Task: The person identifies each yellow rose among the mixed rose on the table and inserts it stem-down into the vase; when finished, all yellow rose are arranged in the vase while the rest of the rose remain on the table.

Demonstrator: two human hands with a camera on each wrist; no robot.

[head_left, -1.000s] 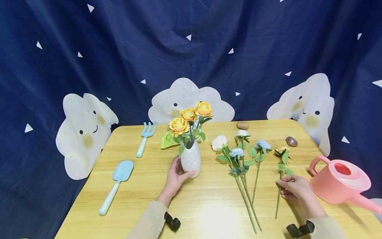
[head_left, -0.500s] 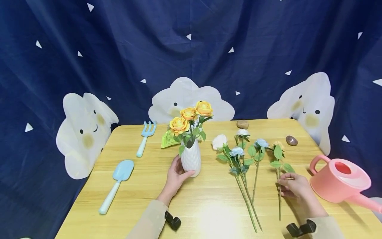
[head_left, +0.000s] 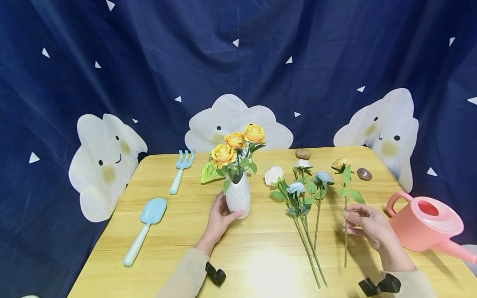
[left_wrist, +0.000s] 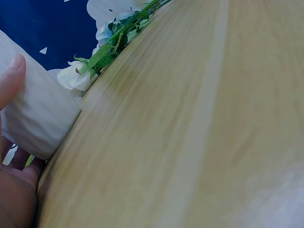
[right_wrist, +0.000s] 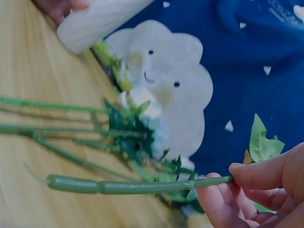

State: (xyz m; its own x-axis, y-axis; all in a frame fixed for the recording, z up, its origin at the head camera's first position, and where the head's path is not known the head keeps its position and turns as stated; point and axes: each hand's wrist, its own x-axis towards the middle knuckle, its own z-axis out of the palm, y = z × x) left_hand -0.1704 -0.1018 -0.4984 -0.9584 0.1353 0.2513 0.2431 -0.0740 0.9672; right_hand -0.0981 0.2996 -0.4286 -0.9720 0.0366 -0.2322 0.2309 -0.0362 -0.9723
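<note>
My left hand (head_left: 219, 219) grips the lower part of a white textured vase (head_left: 238, 198), thumb across its front. The vase stands upright on the table and holds three yellow roses (head_left: 234, 140). On the right, my right hand (head_left: 369, 225) pinches the green stem (right_wrist: 142, 186) of a single yellow rose (head_left: 341, 164) between thumb and fingers. In the right wrist view the stem's cut end points away from the hand, above the table. Several white and blue roses (head_left: 296, 188) lie on the table between the hands, their stems toward me.
A pink watering can (head_left: 422, 225) stands right of my right hand. Two stones lie at the back, one brown (head_left: 303, 154), one dark (head_left: 364, 174). A light-blue trowel (head_left: 145, 229) and hand fork (head_left: 181, 171) lie left. Behind the vase is a green packet (head_left: 210, 173).
My right hand has lifted the yellow rose, and its bloom has turned upright and away from me. The left hand stays on the vase.
</note>
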